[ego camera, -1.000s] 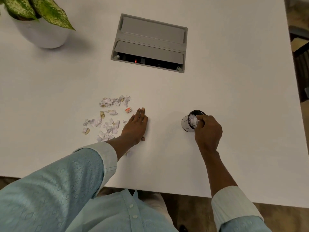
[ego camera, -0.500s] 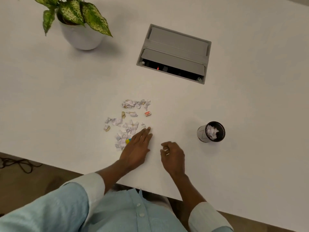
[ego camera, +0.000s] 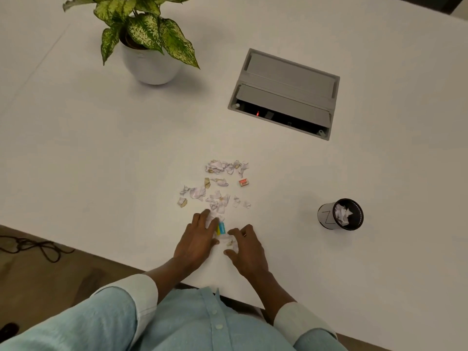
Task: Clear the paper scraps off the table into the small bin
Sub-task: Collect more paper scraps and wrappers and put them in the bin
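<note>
Gathering takes place at the near edge of the matte white table (ego camera: 101,148). The left hand (ego camera: 196,239) lies palm-down, its fingers extended over the nearest crumpled paper scraps (ego camera: 217,191). The right hand (ego camera: 249,249) sits just beside it, with fingers and thumb curled around a small white wad of scraps. A blue-and-yellow piece (ego camera: 221,228) shows between the two hands.

The remaining scraps are small, creased, and mostly white. They lie loose just beyond the fingertips, with one orange rectangular scrap (ego camera: 243,182) at the far side. The small bin (ego camera: 326,215) is a cylinder with a dark rim. It stands well to the right of the right hand and holds crumpled paper.

Compared with half a second ago, the right hand has moved forward from an isolated position to meet the left. The left hand has moved slightly left on the pile.
</note>
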Available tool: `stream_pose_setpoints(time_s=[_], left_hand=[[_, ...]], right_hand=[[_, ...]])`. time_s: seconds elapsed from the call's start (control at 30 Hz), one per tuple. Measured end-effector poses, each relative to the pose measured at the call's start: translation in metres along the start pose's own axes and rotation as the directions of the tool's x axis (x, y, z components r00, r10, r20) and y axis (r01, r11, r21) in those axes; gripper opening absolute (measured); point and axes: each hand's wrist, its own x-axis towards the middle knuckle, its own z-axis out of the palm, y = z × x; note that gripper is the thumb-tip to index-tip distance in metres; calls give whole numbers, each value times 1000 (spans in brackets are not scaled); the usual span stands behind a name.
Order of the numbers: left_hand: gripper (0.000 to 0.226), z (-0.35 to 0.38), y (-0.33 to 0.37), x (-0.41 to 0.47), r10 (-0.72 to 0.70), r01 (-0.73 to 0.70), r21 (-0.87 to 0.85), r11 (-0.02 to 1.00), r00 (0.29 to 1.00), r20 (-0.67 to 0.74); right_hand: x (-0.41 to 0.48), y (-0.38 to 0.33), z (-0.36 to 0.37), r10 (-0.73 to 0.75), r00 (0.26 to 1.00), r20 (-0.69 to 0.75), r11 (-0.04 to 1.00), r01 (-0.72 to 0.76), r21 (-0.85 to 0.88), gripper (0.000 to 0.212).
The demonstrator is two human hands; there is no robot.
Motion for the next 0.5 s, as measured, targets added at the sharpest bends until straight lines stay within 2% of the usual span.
stream_pose_setpoints(time_s=[0.1, 0.2, 0.3, 0.5], left_hand=[[38, 1, 5, 1, 4, -4, -139, 990, 1000, 0], [20, -3, 7, 1, 62, -65, -130, 989, 998, -20], [32, -7, 8, 0, 152, -155, -45, 987, 986, -70], [30, -22, 18, 1, 179, -202, -115, 973, 966, -185]], right_hand=[[4, -7, 5, -2, 999, -52, 999, 0, -40, 30], [6, -7, 8, 10, 995, -98, 1000, -12, -17, 15], [7, -1, 8, 57, 987, -148, 997, -48, 63, 13], [-2, 21, -13, 246, 921, -301, 931, -138, 338, 9]])
